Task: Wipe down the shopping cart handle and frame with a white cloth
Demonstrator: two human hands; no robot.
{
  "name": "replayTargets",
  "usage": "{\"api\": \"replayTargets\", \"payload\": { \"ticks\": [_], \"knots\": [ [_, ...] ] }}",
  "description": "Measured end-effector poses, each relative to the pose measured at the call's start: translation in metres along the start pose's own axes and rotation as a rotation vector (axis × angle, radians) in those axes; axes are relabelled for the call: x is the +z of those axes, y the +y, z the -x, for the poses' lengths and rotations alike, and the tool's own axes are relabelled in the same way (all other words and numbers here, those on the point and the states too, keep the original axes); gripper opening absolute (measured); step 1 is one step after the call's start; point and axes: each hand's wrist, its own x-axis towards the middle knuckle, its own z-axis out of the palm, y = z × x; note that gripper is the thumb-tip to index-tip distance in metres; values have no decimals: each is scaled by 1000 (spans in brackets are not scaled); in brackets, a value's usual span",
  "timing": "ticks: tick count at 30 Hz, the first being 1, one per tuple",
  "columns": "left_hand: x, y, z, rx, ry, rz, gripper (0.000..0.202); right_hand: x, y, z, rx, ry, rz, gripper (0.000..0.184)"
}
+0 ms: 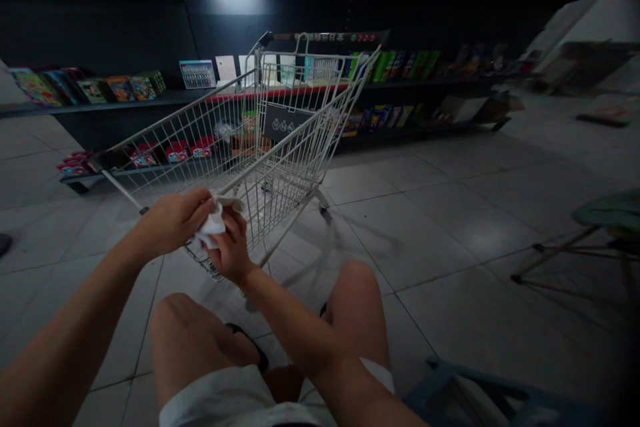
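Presently, the cart (300,133) stands on the tiled floor (425,227) before the shelves (125,33): pale wire basket, thin close-set bars, dark handle (325,37) at the far end, dark plate (285,121) with round white marks below it. At its near corner, the left hand (173,220) and right hand (231,247) both grip a crumpled white cloth (213,223), fingers curled. Dim light; whether cloth touches rail cannot be told.
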Motion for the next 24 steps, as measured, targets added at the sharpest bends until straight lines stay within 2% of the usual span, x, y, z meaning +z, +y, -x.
{"api": "replayTargets", "payload": {
  "ticks": [2, 4, 6, 8, 10, 15, 17, 19, 21, 23, 24],
  "knots": [
    [0, -2, -1, -11, -26, -3, 35, 14, 7, 19, -5, 4, 12, 24],
    [-1, -6, -2, -18, -33, 10, 36, 23, 16, 56, 55, -44, 26, 23],
    [-2, -13, -3, -33, -39, 29, 36, 24, 23, 94, 99, -105, 33, 22],
    [-4, -19, -4, -42, -47, 51, 36, 19, 23, 113, 111, -136, 11, 22],
    [-5, -24, -5, -47, -57, 67, 37, 9, 18, 99, 127, -124, -17, 23],
    [-7, -24, -5, -21, -46, 31, 39, -11, 18, -24, 140, -6, 24, 36],
    [-6, -23, -5, -8, -50, 36, 39, -9, 27, -46, 116, -20, 64, 39],
    [-6, -26, -4, -14, -61, 50, 39, -1, 38, -29, 91, -40, 83, 37],
    [-7, -32, -4, -34, -69, 62, 38, 6, 47, 12, 87, -60, 71, 33],
    [-9, -38, -5, -55, -77, 80, 37, 4, 52, 49, 104, -110, 33, 29],
    [-11, -40, -6, -70, -90, 80, 36, -1, 52, 56, 126, -128, 14, 28]
  ]
}}
